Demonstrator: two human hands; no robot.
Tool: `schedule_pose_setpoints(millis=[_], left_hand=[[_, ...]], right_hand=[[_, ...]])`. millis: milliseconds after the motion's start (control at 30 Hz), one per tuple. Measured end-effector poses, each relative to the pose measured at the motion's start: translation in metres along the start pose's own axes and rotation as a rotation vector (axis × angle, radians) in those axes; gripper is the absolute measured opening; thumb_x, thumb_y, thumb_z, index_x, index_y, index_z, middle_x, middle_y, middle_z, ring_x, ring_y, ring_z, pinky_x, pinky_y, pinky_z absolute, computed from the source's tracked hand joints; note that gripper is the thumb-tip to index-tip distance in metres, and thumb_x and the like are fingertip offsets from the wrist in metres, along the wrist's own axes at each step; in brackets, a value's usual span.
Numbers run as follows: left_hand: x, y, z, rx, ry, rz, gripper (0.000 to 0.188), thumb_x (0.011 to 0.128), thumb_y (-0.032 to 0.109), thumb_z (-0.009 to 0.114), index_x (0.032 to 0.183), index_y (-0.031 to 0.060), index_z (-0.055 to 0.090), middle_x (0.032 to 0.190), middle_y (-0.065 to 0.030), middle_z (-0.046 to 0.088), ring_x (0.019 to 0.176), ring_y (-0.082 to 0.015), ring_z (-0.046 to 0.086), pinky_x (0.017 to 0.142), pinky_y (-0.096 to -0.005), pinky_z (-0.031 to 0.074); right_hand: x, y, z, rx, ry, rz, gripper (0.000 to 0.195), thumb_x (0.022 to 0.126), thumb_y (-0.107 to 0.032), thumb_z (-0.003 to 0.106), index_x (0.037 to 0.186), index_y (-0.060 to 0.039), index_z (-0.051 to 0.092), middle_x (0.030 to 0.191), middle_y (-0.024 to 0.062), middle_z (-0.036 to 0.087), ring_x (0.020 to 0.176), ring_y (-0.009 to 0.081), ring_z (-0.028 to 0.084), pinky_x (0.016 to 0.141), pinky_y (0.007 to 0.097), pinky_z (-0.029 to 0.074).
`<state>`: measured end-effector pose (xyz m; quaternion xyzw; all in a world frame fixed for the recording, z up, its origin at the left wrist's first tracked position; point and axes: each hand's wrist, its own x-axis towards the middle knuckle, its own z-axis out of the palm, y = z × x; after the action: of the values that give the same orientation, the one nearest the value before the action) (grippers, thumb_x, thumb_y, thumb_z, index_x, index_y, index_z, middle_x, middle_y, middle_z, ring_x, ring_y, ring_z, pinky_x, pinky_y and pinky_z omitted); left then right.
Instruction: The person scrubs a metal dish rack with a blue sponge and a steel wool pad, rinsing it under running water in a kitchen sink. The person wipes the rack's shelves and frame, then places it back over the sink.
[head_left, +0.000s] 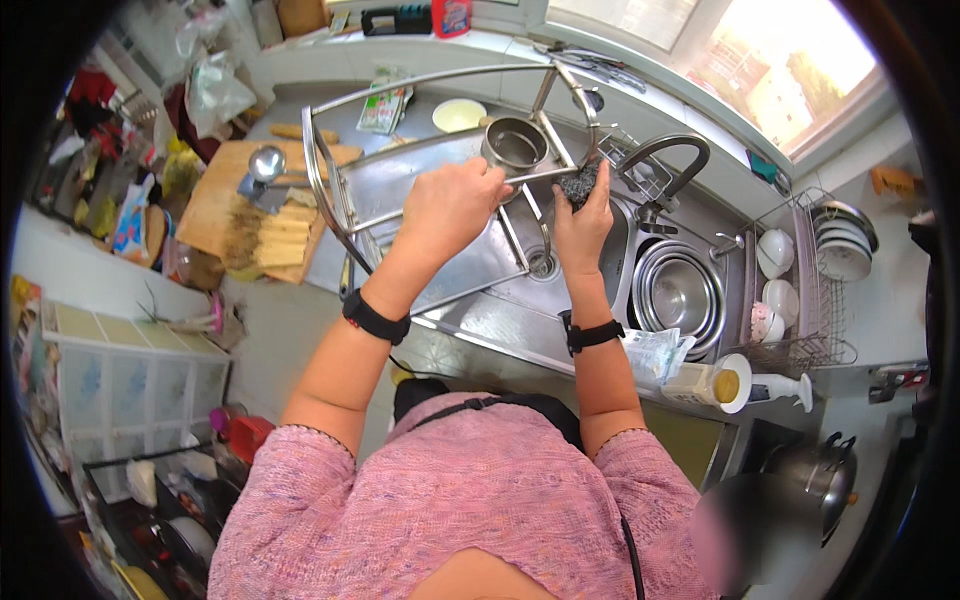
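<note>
A stainless-steel rack (308, 146) with tubular bars lies tilted across the counter and the left part of the sink. My left hand (456, 201) is closed around one of its bars, near the middle of the rack. A dark steel-wool scouring pad (577, 184) is in my right hand (586, 225), pressed against the bar's right end. Just above my left hand, a round metal holder (515, 144) sits on the rack. Under the rack, the sink drain (541, 264) shows in the basin.
A curved faucet (694, 161) stands right of my right hand, above nested steel bowls (679, 295). A wire dish rack (806, 304) holds bowls and plates farther right. Left are a wooden cutting board (214, 191) and a ladle (267, 163). A pale bowl (459, 116) sits behind the rack.
</note>
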<state>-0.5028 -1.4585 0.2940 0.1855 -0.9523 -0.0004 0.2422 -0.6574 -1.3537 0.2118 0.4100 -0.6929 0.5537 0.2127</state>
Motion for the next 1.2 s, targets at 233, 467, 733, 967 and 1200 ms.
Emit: schedule_pose_setpoints(millis=[233, 467, 733, 967, 1200], left_hand=[[-0.002, -0.004, -0.001, -0.01, 0.01, 0.031, 0.028, 0.09, 0.033, 0.059, 0.077, 0.0081, 0.056, 0.074, -0.0081, 0.057, 0.067, -0.031, 0.062, 0.054, -0.0436, 0.049], [-0.004, -0.002, -0.001, 0.019, 0.034, 0.032, 0.027, 0.09, 0.032, 0.058, 0.077, 0.0085, 0.056, 0.073, -0.0074, 0.057, 0.066, -0.0298, 0.062, 0.053, -0.043, 0.049], [-0.002, -0.004, 0.003, -0.008, 0.063, 0.053, 0.027, 0.09, 0.033, 0.059, 0.078, 0.0086, 0.057, 0.073, -0.0072, 0.058, 0.067, -0.029, 0.063, 0.053, -0.0433, 0.049], [-0.004, -0.002, 0.001, 0.008, 0.026, 0.026, 0.027, 0.089, 0.034, 0.06, 0.078, 0.0093, 0.058, 0.073, -0.0072, 0.058, 0.068, -0.0294, 0.063, 0.053, -0.0435, 0.05], [-0.004, -0.002, 0.002, 0.012, 0.059, 0.024, 0.026, 0.088, 0.033, 0.061, 0.077, 0.01, 0.058, 0.072, -0.0064, 0.058, 0.066, -0.0288, 0.063, 0.052, -0.0428, 0.05]], right_hand=[[0.002, 0.022, 0.002, -0.081, -0.033, -0.054, 0.051, 0.076, -0.006, 0.068, 0.125, -0.0037, 0.052, 0.099, 0.0213, 0.065, 0.082, 0.0399, 0.064, 0.071, 0.0445, 0.053], [0.002, 0.009, 0.002, 0.021, 0.095, 0.043, 0.029, 0.082, -0.014, 0.065, 0.108, -0.0004, 0.062, 0.077, 0.0198, 0.064, 0.068, 0.0351, 0.064, 0.063, 0.04, 0.05], [0.007, 0.011, -0.007, 0.098, 0.019, 0.208, 0.031, 0.081, -0.014, 0.068, 0.109, -0.0005, 0.063, 0.079, 0.0159, 0.067, 0.07, 0.0294, 0.067, 0.065, 0.0352, 0.053], [0.067, -0.029, -0.016, -0.121, -0.034, 0.005, 0.046, 0.083, -0.017, 0.068, 0.123, -0.001, 0.053, 0.09, 0.0227, 0.067, 0.077, 0.0397, 0.065, 0.067, 0.0445, 0.052], [0.028, -0.006, -0.004, -0.226, -0.049, 0.166, 0.037, 0.086, -0.027, 0.064, 0.115, -0.0048, 0.056, 0.083, 0.0218, 0.067, 0.077, 0.0432, 0.064, 0.068, 0.0505, 0.05]])
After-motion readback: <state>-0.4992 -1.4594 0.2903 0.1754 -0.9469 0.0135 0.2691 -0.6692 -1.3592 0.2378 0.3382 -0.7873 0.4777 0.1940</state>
